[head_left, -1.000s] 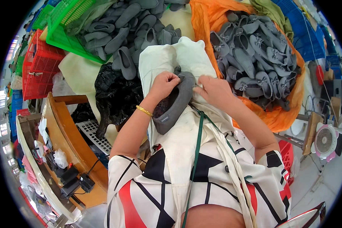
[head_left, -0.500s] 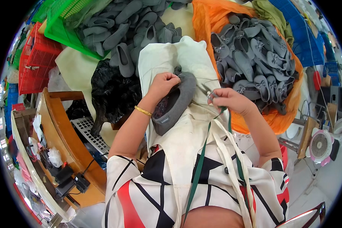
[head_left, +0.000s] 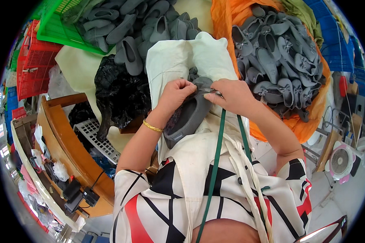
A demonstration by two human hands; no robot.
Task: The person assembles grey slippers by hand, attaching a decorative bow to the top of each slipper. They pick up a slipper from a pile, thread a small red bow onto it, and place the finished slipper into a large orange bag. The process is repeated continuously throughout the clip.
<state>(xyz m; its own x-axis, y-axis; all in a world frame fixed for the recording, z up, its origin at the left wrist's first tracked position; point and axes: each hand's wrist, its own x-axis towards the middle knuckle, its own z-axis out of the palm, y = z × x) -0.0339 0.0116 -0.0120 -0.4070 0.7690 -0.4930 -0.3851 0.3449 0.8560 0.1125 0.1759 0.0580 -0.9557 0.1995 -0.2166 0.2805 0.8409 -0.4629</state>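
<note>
A grey slip-on shoe (head_left: 192, 117) lies on my apron-covered lap, its opening facing up and its toe pointing away from me. My left hand (head_left: 175, 94) is closed in a pinch at the toe end; whatever thin thing lies between the fingertips is too small to make out. In my right hand (head_left: 234, 97) is a pair of small metal thread snips (head_left: 207, 90), held with the blades at the toe close to the left fingertips. A green ribbon (head_left: 215, 162) hangs from my neck down to the right hand. Small dark grey pieces (head_left: 194, 73) sit just beyond the toe.
Plain grey shoes (head_left: 129, 56) are heaped ahead on the left by a green crate (head_left: 63, 34). Grey shoes with bows (head_left: 286, 60) fill an orange sack (head_left: 222, 24) on the right. A black plastic bag (head_left: 119, 89), a wooden table (head_left: 75, 154) and a fan (head_left: 340, 162) stand around me.
My right hand has moved left and inward, bringing the snips from beside the shoe to its toe. My left hand has stayed at the toe, still pinching.
</note>
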